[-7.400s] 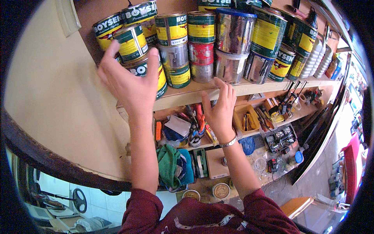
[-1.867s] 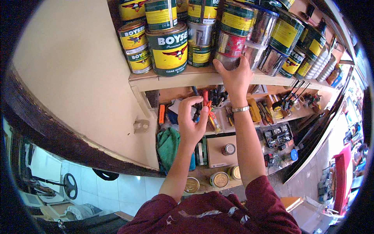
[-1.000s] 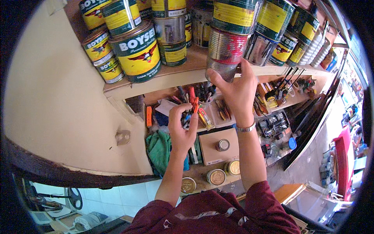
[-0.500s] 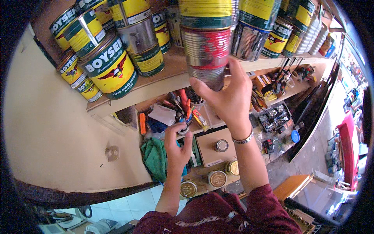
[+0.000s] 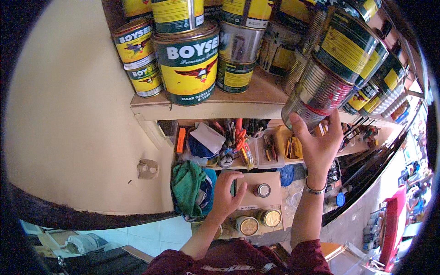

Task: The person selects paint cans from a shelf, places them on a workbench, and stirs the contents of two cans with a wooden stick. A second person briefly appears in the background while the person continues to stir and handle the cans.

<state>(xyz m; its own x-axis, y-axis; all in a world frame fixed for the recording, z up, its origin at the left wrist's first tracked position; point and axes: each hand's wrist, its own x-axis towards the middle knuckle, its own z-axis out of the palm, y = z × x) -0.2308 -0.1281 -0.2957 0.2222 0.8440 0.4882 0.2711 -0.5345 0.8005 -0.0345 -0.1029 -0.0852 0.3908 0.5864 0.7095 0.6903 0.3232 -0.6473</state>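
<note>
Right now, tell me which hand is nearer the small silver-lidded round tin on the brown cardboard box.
Left. The left hand rests on the brown cardboard box, just beside the small silver-lidded round tin. The right hand is raised well above it, gripping a ribbed silver metal can at the shelf.

**Tins and labels on my shelf**

My right hand (image 5: 319, 145) grips a ribbed silver tin (image 5: 315, 98) with a red band, tilted off the shelf edge. On the wooden shelf (image 5: 215, 106) stands a big green-and-yellow labelled can (image 5: 189, 64); just left, two small yellow-labelled cans (image 5: 139, 56), stacked. Below lies a flat brown carton (image 5: 259, 198), possibly cardboard.
</note>
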